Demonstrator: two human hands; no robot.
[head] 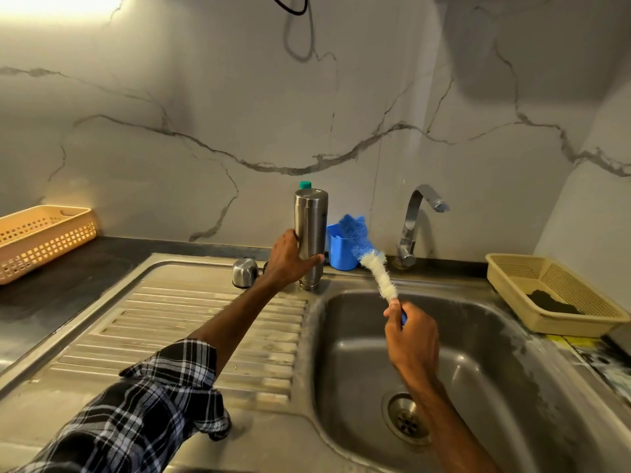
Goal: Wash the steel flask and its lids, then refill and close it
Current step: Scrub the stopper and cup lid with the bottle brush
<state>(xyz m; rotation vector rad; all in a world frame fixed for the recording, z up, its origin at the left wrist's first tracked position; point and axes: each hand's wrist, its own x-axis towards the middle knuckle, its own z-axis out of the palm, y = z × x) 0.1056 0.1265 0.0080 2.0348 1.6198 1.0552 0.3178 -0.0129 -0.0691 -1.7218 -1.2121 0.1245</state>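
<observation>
Blue cup [338, 250], steel cap [244, 272] and white brush [378, 274] crowd the gripped flask [311, 216].

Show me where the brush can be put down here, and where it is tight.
Free: the ribbed drainboard, between the steel lid and the near edge; the dark counter beside the orange basket; the basin floor. Crowded: the back ledge, where flask, blue cup and tap stand close.
</observation>
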